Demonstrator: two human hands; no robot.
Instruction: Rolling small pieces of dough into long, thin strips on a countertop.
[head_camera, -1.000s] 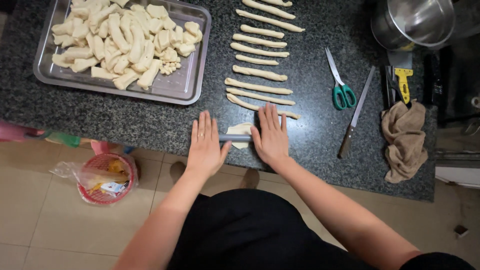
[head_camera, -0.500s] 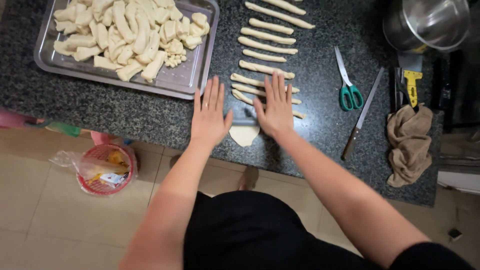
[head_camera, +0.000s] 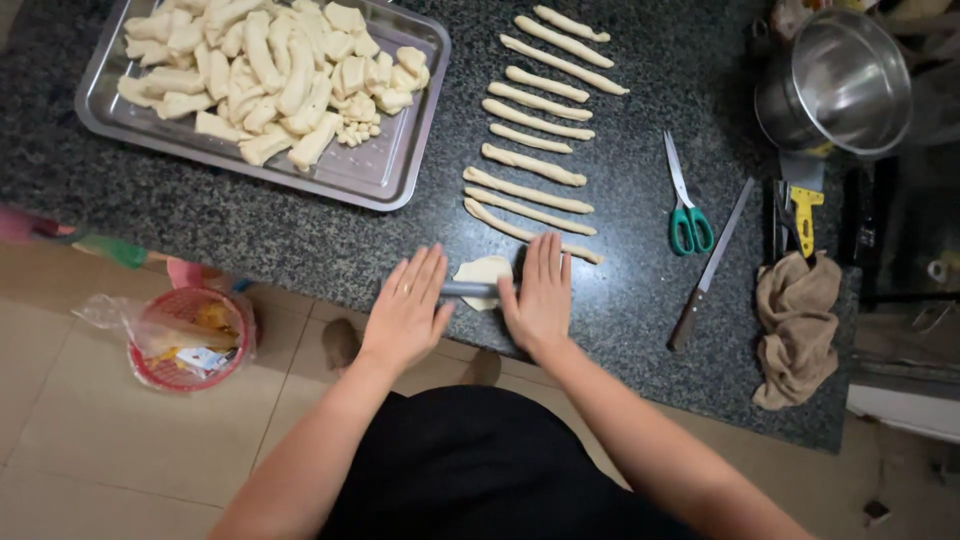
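Observation:
My left hand (head_camera: 409, 307) and my right hand (head_camera: 541, 292) lie flat, fingers spread, on the two ends of a thin grey rolling pin (head_camera: 470, 289). The pin rests across a small flattened piece of dough (head_camera: 483, 272) near the front edge of the dark granite counter (head_camera: 260, 230). Just beyond my right hand lies a row of several long rolled dough sticks (head_camera: 532, 164). A metal tray (head_camera: 385, 170) heaped with cut dough pieces (head_camera: 262, 66) sits at the far left.
Green-handled scissors (head_camera: 685, 200) and a knife (head_camera: 710, 265) lie to the right of the dough sticks. A steel pot (head_camera: 835, 80), a yellow-handled tool (head_camera: 803, 205) and a brown cloth (head_camera: 797, 325) sit at the right. A red waste basket (head_camera: 190, 338) stands on the tiled floor.
Both hands have drawn back toward the counter's front edge with the rolling pin, which now shows between them over the dough piece.

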